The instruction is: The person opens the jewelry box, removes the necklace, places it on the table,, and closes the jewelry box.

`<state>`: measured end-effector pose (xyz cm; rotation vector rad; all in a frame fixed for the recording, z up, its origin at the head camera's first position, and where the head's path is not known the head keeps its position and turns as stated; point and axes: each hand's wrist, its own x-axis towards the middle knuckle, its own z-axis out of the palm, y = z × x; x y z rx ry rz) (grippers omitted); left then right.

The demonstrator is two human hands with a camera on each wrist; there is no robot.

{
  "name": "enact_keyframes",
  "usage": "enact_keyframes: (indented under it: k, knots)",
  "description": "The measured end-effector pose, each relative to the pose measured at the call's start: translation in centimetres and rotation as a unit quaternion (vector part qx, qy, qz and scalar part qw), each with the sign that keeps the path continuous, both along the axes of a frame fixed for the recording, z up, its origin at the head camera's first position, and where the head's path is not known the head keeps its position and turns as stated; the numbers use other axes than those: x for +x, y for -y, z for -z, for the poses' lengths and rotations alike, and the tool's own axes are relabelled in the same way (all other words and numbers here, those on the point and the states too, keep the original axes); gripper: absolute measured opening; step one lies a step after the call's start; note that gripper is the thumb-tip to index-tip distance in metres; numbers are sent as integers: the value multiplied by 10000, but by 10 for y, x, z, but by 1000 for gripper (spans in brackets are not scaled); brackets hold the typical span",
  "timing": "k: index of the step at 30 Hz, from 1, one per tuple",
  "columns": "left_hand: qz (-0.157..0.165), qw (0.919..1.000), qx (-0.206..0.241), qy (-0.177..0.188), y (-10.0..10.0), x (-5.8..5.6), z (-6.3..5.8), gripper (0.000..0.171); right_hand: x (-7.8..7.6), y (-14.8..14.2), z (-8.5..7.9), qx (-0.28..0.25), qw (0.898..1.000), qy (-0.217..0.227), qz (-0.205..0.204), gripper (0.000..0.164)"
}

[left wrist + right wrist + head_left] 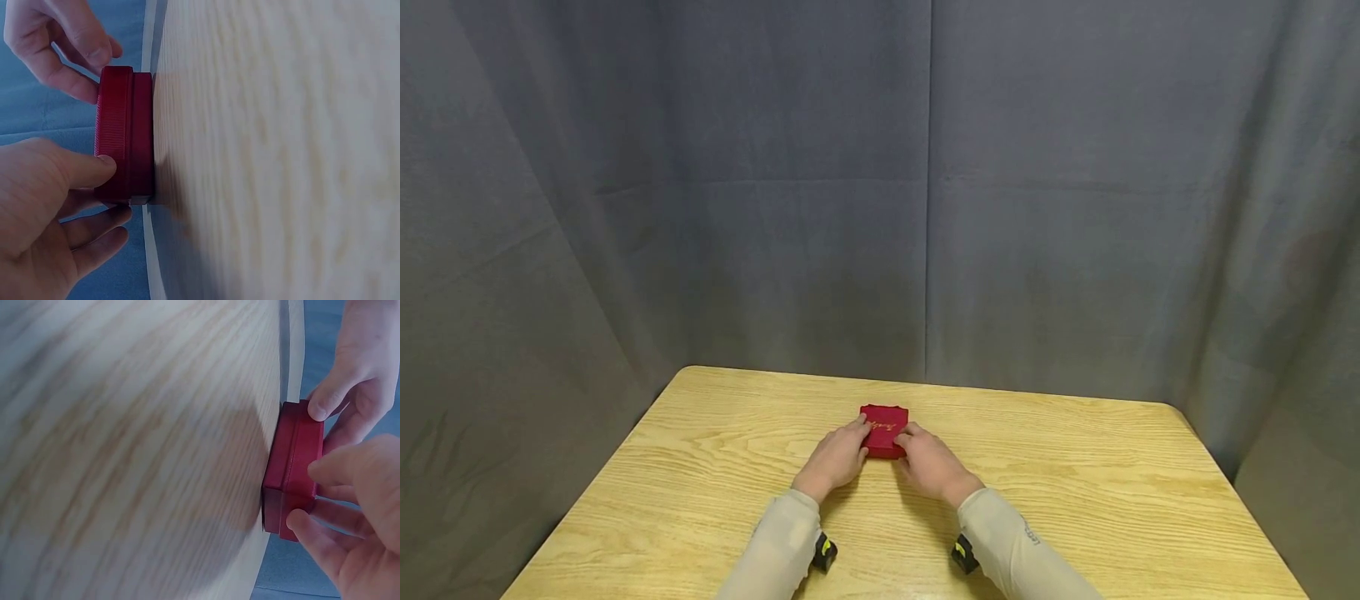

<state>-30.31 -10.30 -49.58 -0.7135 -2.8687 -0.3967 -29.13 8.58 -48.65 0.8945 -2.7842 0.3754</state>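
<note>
A small red box (pixel 886 430) with gold script across its lid lies flat on the wooden table. Its lid (pixel 112 128) sits over a slightly narrower base (pixel 143 125). My left hand (pixel 837 458) holds the box from the left, its thumb on the lid's near side and fingers around the left end. From the right, my right hand (pixel 931 464) grips the opposite end. In the right wrist view, fingertips of the right hand (pixel 369 506) press the near face and end of the box (pixel 295 450).
The light wooden table (pixel 1075 475) has rounded far corners. Grey curtains (pixel 805 208) hang behind it and along both sides. A small black device (pixel 824 552) is strapped at the left wrist, and another black device (pixel 965 554) at the right.
</note>
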Motion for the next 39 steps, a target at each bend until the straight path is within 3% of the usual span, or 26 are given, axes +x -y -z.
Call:
enact_keyframes:
  k: [7,13,31,39]
  knots:
    - [30,9999,-52,104,-6,7,-4,42,-1,-3,0,-50,9999,-104,116,14]
    - [51,9996,-261,-17,-12,13,-3,41,1,-7,-2,-93,9999,-107,99,9]
    - [163,9974,-668,-218,-25,27,-6,40,15,-20,-6,-58,10000,48,51,13]
    - [220,9962,-780,-311,-30,34,-9,39,20,-27,-6,-64,9999,-127,-83,14]
